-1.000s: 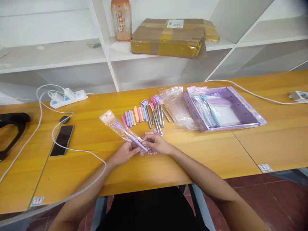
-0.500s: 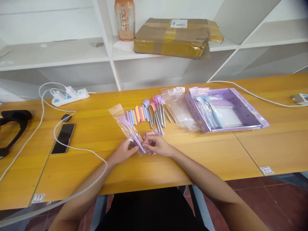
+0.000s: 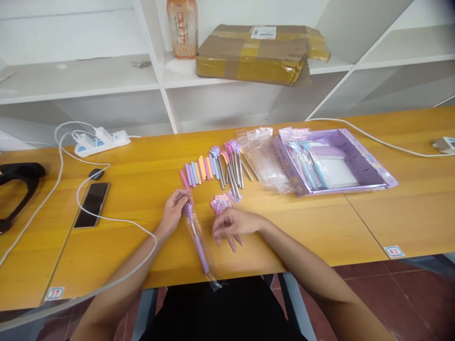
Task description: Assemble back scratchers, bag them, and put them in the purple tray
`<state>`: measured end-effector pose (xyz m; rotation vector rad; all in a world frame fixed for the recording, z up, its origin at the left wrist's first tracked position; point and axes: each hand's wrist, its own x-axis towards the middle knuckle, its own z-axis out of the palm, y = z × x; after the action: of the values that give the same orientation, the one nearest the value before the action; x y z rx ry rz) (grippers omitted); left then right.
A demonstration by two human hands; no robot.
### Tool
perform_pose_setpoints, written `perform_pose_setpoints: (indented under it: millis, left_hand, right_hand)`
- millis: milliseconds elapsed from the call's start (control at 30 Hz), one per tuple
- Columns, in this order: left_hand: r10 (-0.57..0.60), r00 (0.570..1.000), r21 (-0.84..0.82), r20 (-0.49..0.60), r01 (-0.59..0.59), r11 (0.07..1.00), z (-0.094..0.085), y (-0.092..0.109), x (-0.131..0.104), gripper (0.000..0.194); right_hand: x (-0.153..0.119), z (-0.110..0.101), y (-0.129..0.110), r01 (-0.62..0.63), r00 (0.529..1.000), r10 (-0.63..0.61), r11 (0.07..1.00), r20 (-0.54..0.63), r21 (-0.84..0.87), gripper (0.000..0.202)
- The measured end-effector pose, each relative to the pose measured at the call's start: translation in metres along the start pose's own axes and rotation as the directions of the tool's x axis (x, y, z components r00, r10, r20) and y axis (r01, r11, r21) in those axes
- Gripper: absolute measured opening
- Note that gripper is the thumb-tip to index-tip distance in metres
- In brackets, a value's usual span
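My left hand [image 3: 175, 208] pinches the top end of a clear plastic bag holding a purple back scratcher [image 3: 201, 251]. The bag slants down toward me, its lower end reaching the table's front edge. To its right hovers my right hand [image 3: 238, 223], slightly blurred, fingers apart and nothing in them. Just beyond that hand lie small pink printed cards [image 3: 220, 202]. Farther back is a row of coloured handle tubes [image 3: 201, 171], with a pink tube [image 3: 185, 180] nearest my left hand. Beside the row lie several metal-rod back scratchers [image 3: 232, 166] with hand-shaped heads.
Clear bags [image 3: 265, 161] lie beside a purple box [image 3: 355, 187] holding bagged blue-handled scratchers [image 3: 314, 166]. At the left are a phone [image 3: 92, 204], a power strip [image 3: 103, 143] and white cable. A taped carton [image 3: 249, 54] and a bottle [image 3: 183, 31] stand on the shelf behind.
The bagged scratcher has swung down toward me, and my left hand now grips its top end. My right hand has let go and moved right and nearer. The pink tube has come into view.
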<state>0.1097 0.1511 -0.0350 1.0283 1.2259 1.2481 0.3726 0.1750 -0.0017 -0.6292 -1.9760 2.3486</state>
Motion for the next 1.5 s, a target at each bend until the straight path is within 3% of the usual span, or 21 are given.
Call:
perform_pose_setpoints:
  millis: [33,100,133,167,267,333,433,600,800,867,967,1033,1133,1300,1500]
  left_hand:
    - [-0.012,1.000,0.030,0.012,0.011,0.999,0.001,-0.002,-0.001,0.025]
    - [-0.051,0.998,0.056,0.025,0.049,0.997,0.003,-0.004,-0.002,0.036]
    - [-0.073,0.997,0.057,0.032,0.071,0.996,0.003,-0.005,-0.002,0.041]
    - [-0.091,0.995,0.057,0.042,0.089,0.994,0.004,-0.006,-0.003,0.044]
    - [-0.102,0.991,0.075,0.084,0.096,0.993,0.005,-0.007,-0.004,0.042]
    - [-0.097,0.989,0.112,0.112,0.084,0.990,0.006,-0.008,-0.005,0.037]
    - [-0.094,0.986,0.163,0.141,0.071,0.984,0.006,-0.008,-0.006,0.034]
    - [-0.130,0.975,0.192,0.181,0.094,0.977,0.007,-0.004,-0.008,0.047]
    - [-0.158,0.975,0.251,0.156,0.116,0.961,0.006,-0.008,-0.008,0.053]
    - [-0.148,0.978,0.279,0.144,0.104,0.955,0.005,-0.011,-0.008,0.052]
    - [-0.107,0.983,0.352,0.148,0.049,0.935,0.006,-0.014,-0.008,0.048]
    - [-0.080,0.978,0.396,0.192,-0.002,0.918,0.009,-0.014,-0.009,0.043]
    - [-0.061,0.957,0.371,0.282,-0.050,0.927,0.015,-0.015,-0.012,0.035]
    - [-0.073,0.925,0.214,0.373,-0.009,0.977,0.027,-0.018,-0.016,0.041]
    - [-0.104,0.910,0.204,0.402,0.022,0.979,0.027,-0.018,-0.017,0.041]
  right_hand:
    - [-0.003,-0.006,0.000,0.071,0.980,-0.088,0.992,-0.178,-0.101,0.044]
    - [-0.009,-0.020,0.001,0.113,0.851,-0.301,0.906,-0.431,-0.408,0.035]
    - [-0.013,-0.027,0.003,0.083,0.795,-0.389,0.830,-0.466,-0.551,0.030]
    - [-0.016,-0.034,0.004,0.046,0.772,-0.443,0.753,-0.455,-0.656,0.025]
    - [-0.023,-0.047,0.010,0.003,0.818,-0.448,0.631,-0.361,-0.776,0.028]
    - [-0.024,-0.048,0.013,-0.011,0.846,-0.418,0.607,-0.331,-0.794,0.038]
    - [-0.021,-0.044,0.014,-0.044,0.864,-0.381,0.595,-0.329,-0.803,0.035]
    - [-0.017,-0.037,0.008,-0.002,0.874,-0.366,0.657,-0.321,-0.754,0.018]
    - [-0.021,-0.035,0.000,0.216,0.883,-0.402,0.807,-0.242,-0.550,0.021]
    - [-0.018,-0.030,0.000,0.300,0.828,-0.486,0.805,-0.280,-0.512,0.022]
    - [-0.005,-0.018,0.006,0.368,0.667,-0.641,0.727,-0.380,-0.579,0.015]
    - [0.005,-0.011,0.011,0.347,0.580,-0.705,0.667,-0.408,-0.659,0.008]
    - [0.017,-0.006,0.015,0.274,0.498,-0.750,0.612,-0.435,-0.742,0.007]
    - [0.021,-0.008,0.016,0.178,0.397,-0.769,0.600,-0.501,-0.780,0.007]
    - [0.022,-0.011,0.019,0.133,0.359,-0.757,0.621,-0.546,-0.773,0.005]
